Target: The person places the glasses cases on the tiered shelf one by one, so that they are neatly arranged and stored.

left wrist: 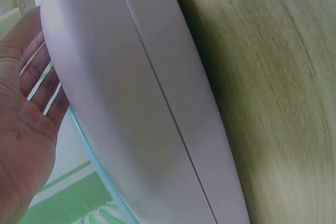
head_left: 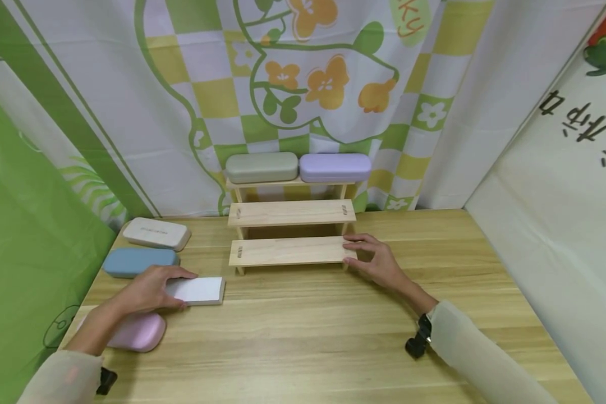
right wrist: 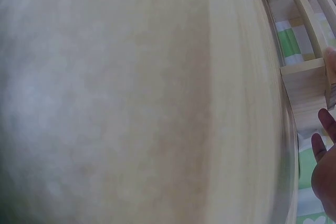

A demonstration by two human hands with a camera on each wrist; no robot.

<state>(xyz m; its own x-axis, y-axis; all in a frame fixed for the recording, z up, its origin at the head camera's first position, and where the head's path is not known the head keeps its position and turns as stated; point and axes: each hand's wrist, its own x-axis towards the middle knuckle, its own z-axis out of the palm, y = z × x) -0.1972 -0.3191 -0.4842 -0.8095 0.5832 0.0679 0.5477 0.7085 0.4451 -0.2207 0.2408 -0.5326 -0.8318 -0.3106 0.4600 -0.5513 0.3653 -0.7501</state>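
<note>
My left hand [head_left: 154,289] grips a white rectangular case [head_left: 202,290] on the table, thumb at its near side and fingers at the far side. Just below that wrist lies a pink glasses case [head_left: 140,333]; it fills much of the left wrist view and hides the white case there. At the right end of the lowest step of a three-step wooden display shelf [head_left: 288,251], my right hand [head_left: 379,262] holds the board between thumb and fingers. A grey-green glasses case [head_left: 261,168] and a lilac glasses case [head_left: 335,168] sit side by side on the top step.
Behind my left hand lie a blue glasses case [head_left: 140,262] and a cream glasses case [head_left: 156,233], near the table's left edge. A patterned curtain [head_left: 192,112] hangs right behind the shelf. White cloth [head_left: 560,213] borders the wooden table [head_left: 303,348] on the right.
</note>
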